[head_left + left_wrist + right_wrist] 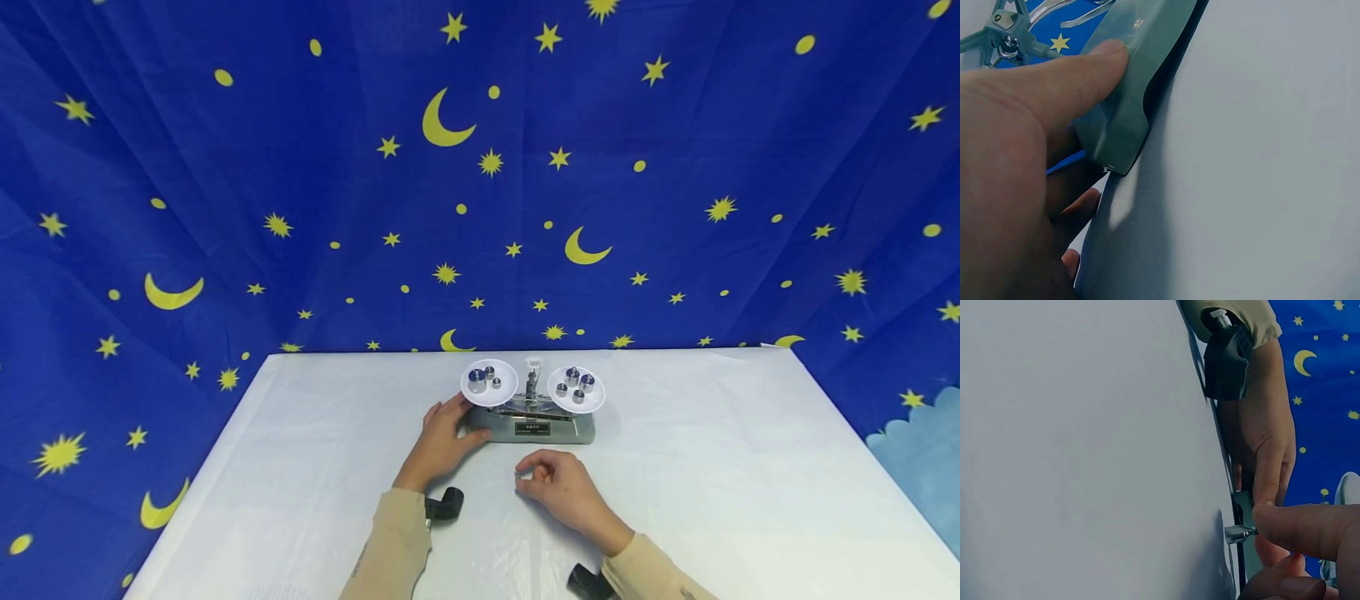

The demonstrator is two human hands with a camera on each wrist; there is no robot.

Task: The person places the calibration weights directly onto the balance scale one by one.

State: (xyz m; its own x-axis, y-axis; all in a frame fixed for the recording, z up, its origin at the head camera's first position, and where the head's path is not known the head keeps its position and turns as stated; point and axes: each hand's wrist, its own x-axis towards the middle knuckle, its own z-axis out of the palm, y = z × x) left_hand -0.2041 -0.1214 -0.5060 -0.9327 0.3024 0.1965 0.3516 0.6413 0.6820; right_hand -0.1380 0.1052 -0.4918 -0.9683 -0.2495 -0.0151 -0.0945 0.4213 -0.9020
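A two-pan balance scale (pixel 573 429) with a grey-green base stands near the table's far side. My left hand (pixel 441 442) holds the left end of its base, thumb (pixel 1094 72) on the front and fingers behind. Several silver weights (pixel 587 382) stand on the right pan (pixel 596 402); a larger weight (pixel 477 382) and two small ones stand on the left pan (pixel 508 373). In front of the base, my right hand (pixel 566 493) pinches a small silver weight (pixel 1235 535) by its knob, close over the table.
The scale stands on a white-covered table (pixel 720 467). Behind it hangs a blue cloth (pixel 675 275) with yellow stars and moons. Black wrist mounts (pixel 447 505) are worn at both sleeves.
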